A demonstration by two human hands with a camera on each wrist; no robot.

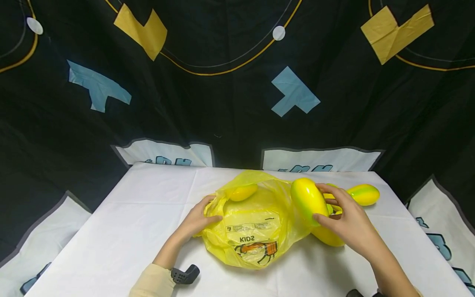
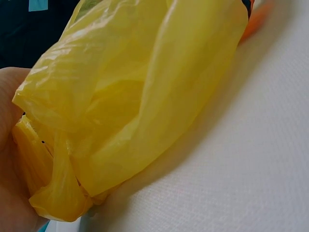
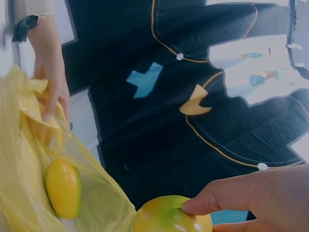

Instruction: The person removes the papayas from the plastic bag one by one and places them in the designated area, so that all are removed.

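A thin yellow plastic bag [image 1: 256,231] with "KIDS" printed on it lies mouth up on the table. My left hand [image 1: 198,216] grips its left rim, the film bunched between thumb and fingers, as the left wrist view confirms. Inside, near the rim, rests one yellow mango [image 3: 63,188]. At the bag's right edge my right hand [image 1: 345,218] holds another yellow-green mango [image 1: 309,200] between thumb and fingers. Behind and below that hand sit more mangoes, one at the far right [image 1: 363,194] and one low beside the bag [image 1: 328,236], partly hidden.
The table [image 1: 141,231] wears a white cloth with fold lines. A black curtain [image 1: 222,115] with gold and blue patches hangs behind its back edge. A dark wrist device [image 1: 185,274] is by the left sleeve.
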